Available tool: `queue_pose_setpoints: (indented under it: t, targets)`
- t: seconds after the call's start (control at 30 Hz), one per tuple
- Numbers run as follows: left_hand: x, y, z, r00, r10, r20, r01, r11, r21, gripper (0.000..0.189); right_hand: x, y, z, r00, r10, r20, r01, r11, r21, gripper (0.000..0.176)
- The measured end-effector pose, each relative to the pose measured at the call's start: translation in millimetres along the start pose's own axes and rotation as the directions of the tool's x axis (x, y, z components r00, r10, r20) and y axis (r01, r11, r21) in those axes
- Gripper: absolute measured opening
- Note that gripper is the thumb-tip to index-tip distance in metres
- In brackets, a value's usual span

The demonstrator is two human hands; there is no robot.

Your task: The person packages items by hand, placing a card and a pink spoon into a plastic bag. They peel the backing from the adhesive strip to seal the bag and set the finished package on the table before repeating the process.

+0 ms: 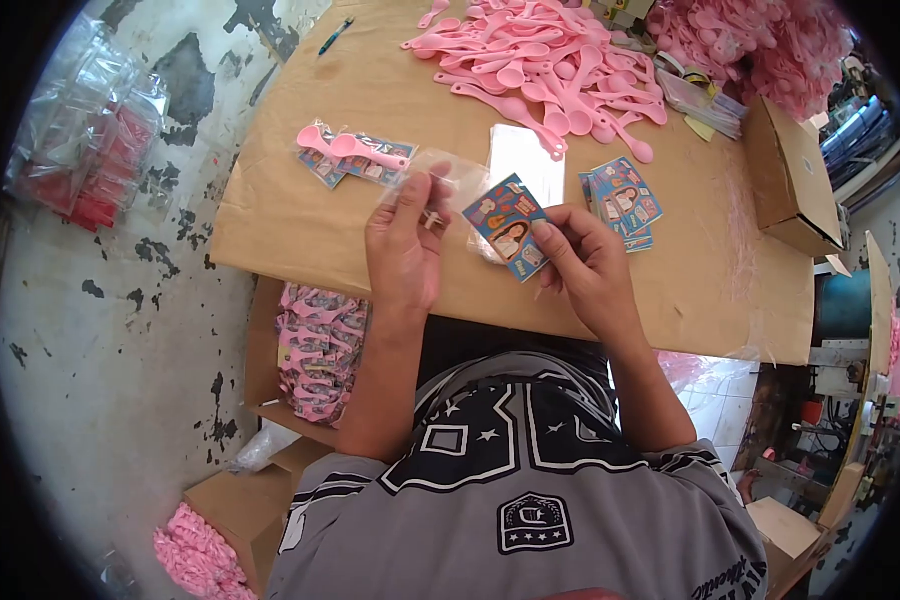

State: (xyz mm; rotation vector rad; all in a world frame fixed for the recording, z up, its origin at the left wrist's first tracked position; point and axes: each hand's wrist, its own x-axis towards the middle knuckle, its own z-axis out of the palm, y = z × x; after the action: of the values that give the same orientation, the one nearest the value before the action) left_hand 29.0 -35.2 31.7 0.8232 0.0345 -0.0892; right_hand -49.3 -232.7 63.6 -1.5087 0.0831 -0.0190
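My left hand [402, 250] pinches a clear plastic bag [458, 172] between thumb and fingers above the table. In my right hand [595, 270] is a blue printed card [506, 228], gripped at its right edge by the thumb and fingers. The card is tilted, and its upper left corner is close to the bag. Beyond my left hand lie pink spoons [365, 152] on top of printed cards. A small pile of the same cards [627, 198] lies right of my right hand. Behind the held card is a white stack [542, 165], partly hidden.
A big heap of pink spoons [560, 70] covers the table's far side, with bagged spoons [715, 40] behind. A cardboard box [785, 185] stands at the right edge. A pen [337, 36] lies far left. Below the left edge, a carton holds packed pink items [320, 350].
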Motion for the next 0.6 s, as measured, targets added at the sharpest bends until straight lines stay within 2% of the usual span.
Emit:
queue_pose_setpoints:
  t: [0.03, 0.13, 0.23, 0.37, 0.5, 0.6]
  targets:
    - [-2, -5, 3, 1.000, -0.020, 0.024, 0.021, 1.000, -0.018, 0.028, 1, 0, 0, 1.000, -0.014, 0.022, 0.013, 1.000, 0.027, 0.024]
    - [-7, -18, 6, 0.994, -0.063, 0.084, 0.068, 0.996, -0.052, 0.029, 7, 3, 10, 0.993, -0.109, -0.055, 0.113, 0.991, 0.071, 0.024]
    - [-11, -21, 9, 0.992, -0.059, 0.108, 0.063, 0.997, -0.040, 0.030, 7, 8, 13, 0.984, -0.121, -0.128, 0.129, 0.990, 0.061, 0.023]
    - [-18, -15, 31, 0.995, -0.018, 0.100, 0.014, 0.999, 0.041, 0.030, 0, 2, -6, 0.998, -0.021, 0.067, 0.025, 0.998, -0.062, 0.023]
    - [-20, -17, 34, 0.991, -0.005, 0.135, -0.008, 0.996, 0.093, 0.032, -1, -2, -23, 0.994, 0.018, 0.112, -0.013, 0.999, -0.052, 0.026]
    - [-15, -21, 26, 0.982, 0.019, 0.189, -0.032, 0.997, 0.064, 0.032, -2, -1, -32, 0.994, 0.031, 0.107, -0.026, 0.998, -0.051, 0.027]
